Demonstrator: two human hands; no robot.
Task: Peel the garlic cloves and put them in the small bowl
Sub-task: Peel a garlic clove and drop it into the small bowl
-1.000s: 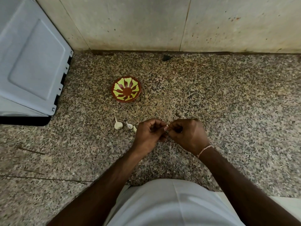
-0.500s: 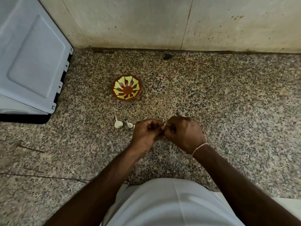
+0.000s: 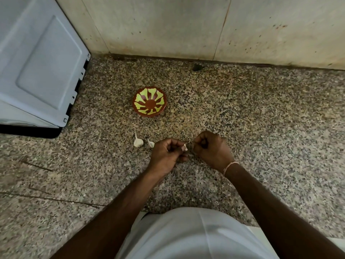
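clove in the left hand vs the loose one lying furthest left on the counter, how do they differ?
The held clove is pinched off the counter by the left hand, mostly hidden; the loose clove lies free on the counter, fully visible. A curl of skin rises from the held clove; the loose clove keeps its skin and pointed tail. Both are whitish.

1 small bowl (image 3: 149, 104), 3 garlic cloves: 2 on counter (image 3: 138, 142) (image 3: 151, 143), 1 in hand (image 3: 185, 147), 2 hands (image 3: 166, 154) (image 3: 211, 149)

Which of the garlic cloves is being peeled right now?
The clove pinched at the left hand fingertips, beside the right hand. The other two cloves lie untouched on the counter.
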